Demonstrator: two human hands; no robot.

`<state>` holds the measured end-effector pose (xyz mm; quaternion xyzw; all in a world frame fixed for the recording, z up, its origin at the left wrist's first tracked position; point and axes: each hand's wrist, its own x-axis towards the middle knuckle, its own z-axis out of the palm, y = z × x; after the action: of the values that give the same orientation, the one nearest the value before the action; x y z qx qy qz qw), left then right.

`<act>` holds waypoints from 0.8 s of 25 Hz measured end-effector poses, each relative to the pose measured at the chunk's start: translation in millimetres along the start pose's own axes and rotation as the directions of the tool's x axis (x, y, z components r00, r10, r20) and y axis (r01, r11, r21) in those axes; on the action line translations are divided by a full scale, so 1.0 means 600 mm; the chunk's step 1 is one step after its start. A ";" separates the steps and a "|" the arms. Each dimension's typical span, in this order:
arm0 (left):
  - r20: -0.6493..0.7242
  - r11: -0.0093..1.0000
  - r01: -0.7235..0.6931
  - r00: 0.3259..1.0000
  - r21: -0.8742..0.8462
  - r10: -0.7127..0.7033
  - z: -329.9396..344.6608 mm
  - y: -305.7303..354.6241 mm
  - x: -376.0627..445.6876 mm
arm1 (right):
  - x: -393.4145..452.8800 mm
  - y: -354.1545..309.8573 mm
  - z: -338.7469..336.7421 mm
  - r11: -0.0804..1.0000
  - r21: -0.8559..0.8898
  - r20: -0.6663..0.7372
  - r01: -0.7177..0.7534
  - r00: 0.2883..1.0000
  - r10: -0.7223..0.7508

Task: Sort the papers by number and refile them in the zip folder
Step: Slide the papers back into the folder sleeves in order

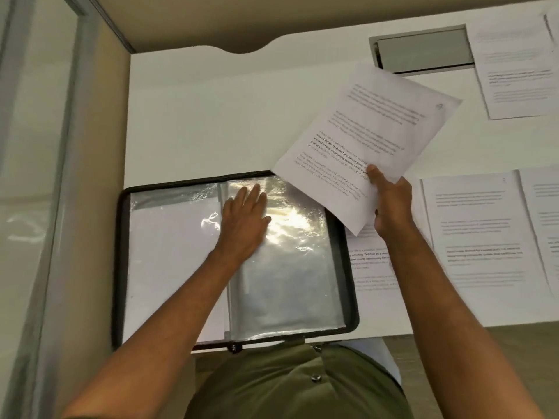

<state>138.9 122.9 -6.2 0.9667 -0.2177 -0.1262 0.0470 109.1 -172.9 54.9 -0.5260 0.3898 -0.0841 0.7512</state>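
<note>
Lower centre of the frame, the zip folder (351, 267) lies open flat on the white desk (196, 122), its black zipped rim showing all round. The left hand (243, 220) is pressed on the clear plastic sleeves (287, 267) near the spine, fingers straight and spread, holding nothing, just pinning the glossy stack down. Those sleeves look slick and floppy, glare all over them, so a flat palm seems the right way to steady them; the pocket mouth is hard to make out from here. The left page of the folder shows a white sheet (169, 252) already behind plastic.

Moving right, the right hand (390, 204) pinches a printed paper (372, 140) at its near corner, thumb on top, fingers underneath. The sheet hangs in the air, tilted, over the folder's upper right corner. It looks light and limp, with a slight bow; held by 1 corner it will likely droop and flutter, so a grip nearer the middle of the short edge would probably feed it into a sleeve straighter. I cannot tell if it is 1 sheet or several.

Further right, at least 3 more papers (475, 231) lie flat beside the folder. In the upper right, another page (514, 65) rests next to a grey cable hatch (423, 51).
</note>
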 end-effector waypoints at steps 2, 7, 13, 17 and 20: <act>-0.011 0.999 -0.036 0.999 0.021 0.036 -0.003 -0.009 0.006 | -0.011 0.004 0.013 0.998 0.055 -0.050 -0.003 0.999 0.006; -0.119 0.996 -0.092 0.989 0.017 0.093 -0.031 -0.020 0.022 | -0.032 0.004 0.054 0.984 0.178 -0.141 -0.021 0.989 0.047; -0.010 0.976 -0.187 0.982 -0.110 0.187 -0.057 -0.029 0.051 | -0.033 0.002 0.087 0.961 0.267 -0.181 -0.070 0.976 0.121; 0.065 0.943 -0.252 0.960 -0.217 0.271 -0.067 -0.032 0.062 | -0.020 0.000 0.108 0.961 0.264 -0.134 -0.082 0.984 0.121; 0.042 0.909 -0.254 0.958 -0.330 0.283 -0.071 -0.037 0.070 | -0.007 -0.004 0.124 0.957 0.269 -0.091 -0.108 0.986 0.137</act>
<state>195.7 126.3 22.1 0.9002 -0.3270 -0.1954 0.2110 157.2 -117.7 70.0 -0.3909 0.4476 -0.1167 0.7957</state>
